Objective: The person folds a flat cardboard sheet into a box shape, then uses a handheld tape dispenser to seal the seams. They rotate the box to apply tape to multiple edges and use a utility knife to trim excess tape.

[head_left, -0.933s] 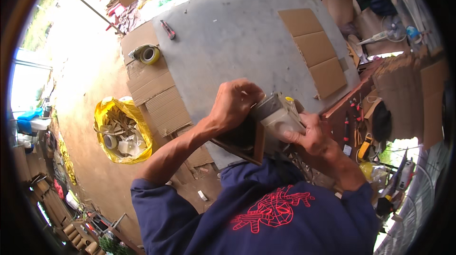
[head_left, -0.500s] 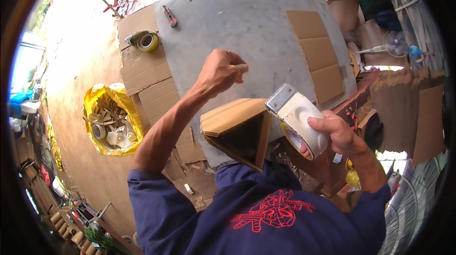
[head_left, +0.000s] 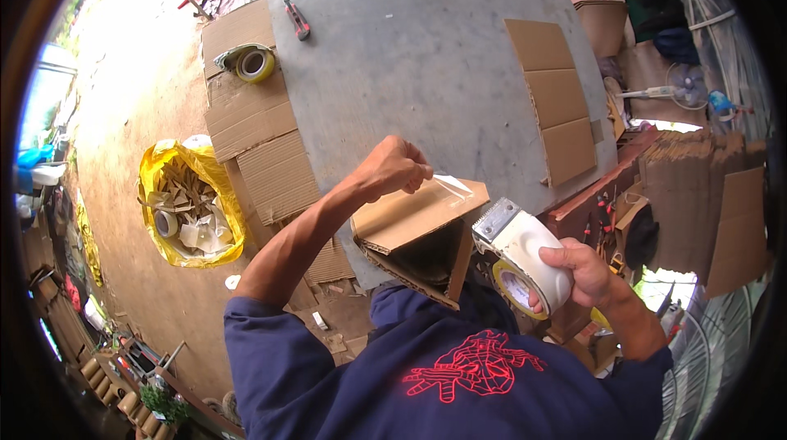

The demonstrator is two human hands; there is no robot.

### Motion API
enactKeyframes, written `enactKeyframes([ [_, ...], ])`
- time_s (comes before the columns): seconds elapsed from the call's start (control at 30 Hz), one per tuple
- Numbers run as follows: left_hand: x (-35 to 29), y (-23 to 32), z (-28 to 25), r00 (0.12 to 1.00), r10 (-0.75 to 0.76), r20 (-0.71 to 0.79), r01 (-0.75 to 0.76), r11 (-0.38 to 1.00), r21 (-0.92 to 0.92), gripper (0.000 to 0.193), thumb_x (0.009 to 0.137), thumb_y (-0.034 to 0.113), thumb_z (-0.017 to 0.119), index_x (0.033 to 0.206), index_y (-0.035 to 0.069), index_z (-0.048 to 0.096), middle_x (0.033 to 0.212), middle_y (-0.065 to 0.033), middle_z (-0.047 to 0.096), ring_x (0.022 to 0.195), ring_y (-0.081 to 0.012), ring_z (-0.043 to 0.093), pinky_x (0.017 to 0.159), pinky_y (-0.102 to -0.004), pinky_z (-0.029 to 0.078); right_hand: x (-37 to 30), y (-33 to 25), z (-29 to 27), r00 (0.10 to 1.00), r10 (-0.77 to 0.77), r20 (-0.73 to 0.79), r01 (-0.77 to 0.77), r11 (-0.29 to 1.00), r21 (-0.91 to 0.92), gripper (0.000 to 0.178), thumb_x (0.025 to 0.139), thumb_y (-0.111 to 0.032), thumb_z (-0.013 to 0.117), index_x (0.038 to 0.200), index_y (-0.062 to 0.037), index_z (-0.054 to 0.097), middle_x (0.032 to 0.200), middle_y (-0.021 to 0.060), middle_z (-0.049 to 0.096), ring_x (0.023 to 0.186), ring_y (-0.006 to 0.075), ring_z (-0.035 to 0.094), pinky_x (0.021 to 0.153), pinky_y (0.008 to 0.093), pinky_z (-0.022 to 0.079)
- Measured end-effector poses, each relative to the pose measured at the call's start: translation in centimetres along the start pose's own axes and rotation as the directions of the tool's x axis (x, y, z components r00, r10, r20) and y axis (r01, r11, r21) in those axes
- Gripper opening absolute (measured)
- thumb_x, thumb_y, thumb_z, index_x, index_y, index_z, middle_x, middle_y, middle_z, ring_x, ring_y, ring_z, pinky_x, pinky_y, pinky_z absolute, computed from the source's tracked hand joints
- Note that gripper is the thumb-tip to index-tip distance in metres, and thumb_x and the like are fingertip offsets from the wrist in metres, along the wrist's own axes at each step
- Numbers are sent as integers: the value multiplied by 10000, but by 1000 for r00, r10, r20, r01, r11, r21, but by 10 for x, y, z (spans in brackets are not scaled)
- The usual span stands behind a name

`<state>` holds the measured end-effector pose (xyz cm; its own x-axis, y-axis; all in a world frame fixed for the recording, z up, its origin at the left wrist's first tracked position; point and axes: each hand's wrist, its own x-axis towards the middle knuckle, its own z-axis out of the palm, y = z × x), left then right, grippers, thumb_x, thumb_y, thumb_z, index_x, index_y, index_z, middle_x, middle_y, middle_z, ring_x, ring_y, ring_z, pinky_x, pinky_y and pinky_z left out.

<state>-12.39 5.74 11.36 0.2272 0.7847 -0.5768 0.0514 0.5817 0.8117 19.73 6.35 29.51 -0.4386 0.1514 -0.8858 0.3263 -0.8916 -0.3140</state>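
In front of my chest stands a folded cardboard piece [head_left: 410,219] with a dark triangular opening. Above its top panel my left hand [head_left: 396,168] is closed in a pinch, and a shiny clear strip of tape [head_left: 452,186] runs from the fingertips over the cardboard. My right hand [head_left: 579,273] grips a white tape dispenser [head_left: 537,253], thumb on its side. A tape roll [head_left: 512,286] sits in the dispenser, whose toothed metal end [head_left: 497,220] points at the cardboard's right corner.
A grey table [head_left: 410,55] spreads ahead, with a utility knife [head_left: 297,20], a tape roll [head_left: 255,64] on cardboard at its left, and a flat cardboard sheet [head_left: 551,104] at its right. A yellow bag of scraps [head_left: 234,235] stands left; cardboard stacks [head_left: 680,186] stand right.
My left hand has come down from over the table to the folded cardboard's top, where a shiny strip now shows. The dispenser in my right hand has moved slightly lower and right.
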Motion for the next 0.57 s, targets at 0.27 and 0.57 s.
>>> enactKeyframes([
  [0.27, -5, -13, 16, 999, 33, 31, -37, 990, 136, 253, 830, 207, 730, 826, -45, 749, 731, -95, 698, 688, -159, 633, 637, -313, 494, 4, 13, -7, 1000, -7, 16, 7, 1000, -4, 483, 1026, -298, 591, 1240, 135, 579, 974, 214, 696, 763, 281, 733, 712, 422, 633],
  [0.57, -9, -24, 25, 990, 108, -90, -100, 991, 85, 273, 836, 262, 748, 969, 31, 804, 834, -99, 744, 746, -156, 662, 732, -297, 524, 16, 27, -19, 999, -32, 28, 33, 999, -23, 487, 1016, -304, 603, 1228, 134, 585, 969, 220, 700, 764, 282, 742, 702, 404, 647],
])
